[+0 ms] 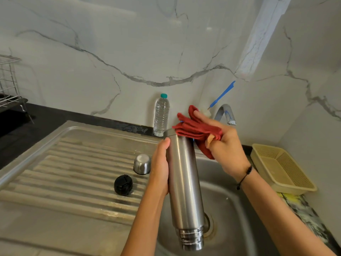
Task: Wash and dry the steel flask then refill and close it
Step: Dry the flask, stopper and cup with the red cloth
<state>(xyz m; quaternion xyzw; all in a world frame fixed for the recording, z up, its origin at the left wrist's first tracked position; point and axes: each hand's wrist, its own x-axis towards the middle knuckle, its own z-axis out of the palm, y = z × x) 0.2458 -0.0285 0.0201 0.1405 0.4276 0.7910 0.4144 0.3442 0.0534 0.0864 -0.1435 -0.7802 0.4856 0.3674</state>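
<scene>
The flask [184, 183] is a plain brushed-steel tube, held above the sink [230, 209] with its threaded neck toward 6 o'clock and flat base toward 12. The left hand [160, 169] wraps its side; the right hand [224, 145] grips a red cloth [195, 129] at the base. At 9 o'clock, on the drainboard [73, 163], lie a steel cup [142, 164] and black stopper [123, 184].

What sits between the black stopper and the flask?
Head view: only the left hand gripping the flask; otherwise bare ribbed drainboard beside the black stopper.
</scene>
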